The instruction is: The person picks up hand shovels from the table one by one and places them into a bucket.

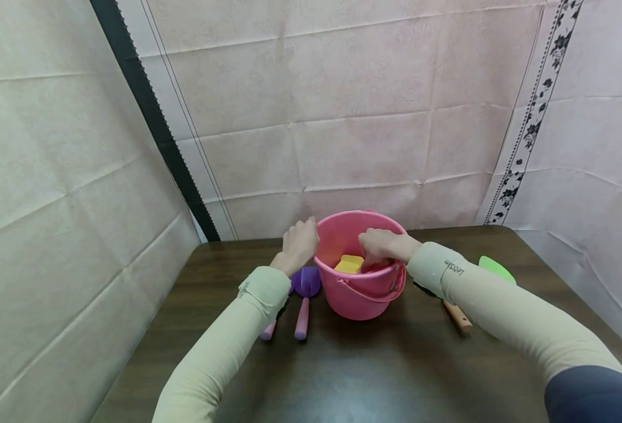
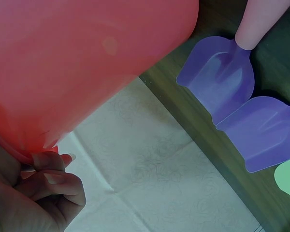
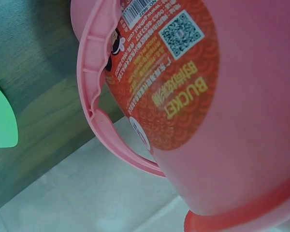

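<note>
A pink bucket (image 1: 364, 299) stands on the dark wooden table (image 1: 374, 376), its handle (image 1: 366, 292) folded down at the front. My left hand (image 1: 299, 244) grips the bucket's left rim; in the left wrist view its fingers (image 2: 43, 188) curl under the rim of the bucket (image 2: 87, 58). My right hand (image 1: 382, 245) reaches down into the bucket beside a yellow piece (image 1: 349, 264); its fingertips are hidden inside. The right wrist view shows only the bucket's labelled wall (image 3: 241, 121) and handle (image 3: 121, 145).
Two purple toy shovels (image 1: 307, 283) with pink handles lie left of the bucket, blades (image 2: 220, 72) toward it. A green shovel (image 1: 495, 269) with a wooden handle (image 1: 458, 317) lies to the right under my forearm. Cloth-covered walls close in the table's back and sides.
</note>
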A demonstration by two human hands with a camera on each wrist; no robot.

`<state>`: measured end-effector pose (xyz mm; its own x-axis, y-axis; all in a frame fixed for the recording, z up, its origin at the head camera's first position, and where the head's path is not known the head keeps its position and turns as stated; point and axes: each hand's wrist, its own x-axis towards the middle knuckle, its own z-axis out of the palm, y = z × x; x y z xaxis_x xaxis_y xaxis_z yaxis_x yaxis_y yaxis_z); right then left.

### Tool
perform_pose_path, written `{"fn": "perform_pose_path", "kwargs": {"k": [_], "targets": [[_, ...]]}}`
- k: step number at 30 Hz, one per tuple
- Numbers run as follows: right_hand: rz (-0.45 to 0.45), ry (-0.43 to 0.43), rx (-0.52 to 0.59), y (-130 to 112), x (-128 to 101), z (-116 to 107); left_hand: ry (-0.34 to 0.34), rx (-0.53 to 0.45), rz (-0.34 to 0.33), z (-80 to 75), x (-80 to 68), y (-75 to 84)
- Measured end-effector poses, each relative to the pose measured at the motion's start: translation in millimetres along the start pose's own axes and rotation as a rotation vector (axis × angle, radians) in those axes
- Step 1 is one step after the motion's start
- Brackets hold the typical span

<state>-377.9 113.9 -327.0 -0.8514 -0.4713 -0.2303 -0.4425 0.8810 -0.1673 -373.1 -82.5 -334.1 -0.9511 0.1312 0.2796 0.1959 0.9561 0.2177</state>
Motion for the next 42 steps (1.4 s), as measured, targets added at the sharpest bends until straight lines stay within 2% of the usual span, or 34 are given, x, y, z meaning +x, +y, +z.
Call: {"fn": "perform_pose_path", "kwargs": {"k": [9, 19, 27, 42], "targets": [[-0.024, -0.002, -0.038, -0.3, 2.2, 4.5, 0.002, -0.004, 0.002, -1.1, -0.4, 0.8], [-0.021, -0.016, 0.000, 0.1, 1.4, 4.5, 0.010, 0.008, 0.011, -1.2, 0.2, 0.6], [-0.045, -0.024, -0.056, -0.4, 4.0, 8.3, 0.018, 0.022, 0.019, -1.2, 0.2, -0.4], [-0.004, -0.072, -0.020, 2.0, 4.3, 8.7, 0.015, 0.019, 0.014, -0.1, 1.4, -0.9]]}}
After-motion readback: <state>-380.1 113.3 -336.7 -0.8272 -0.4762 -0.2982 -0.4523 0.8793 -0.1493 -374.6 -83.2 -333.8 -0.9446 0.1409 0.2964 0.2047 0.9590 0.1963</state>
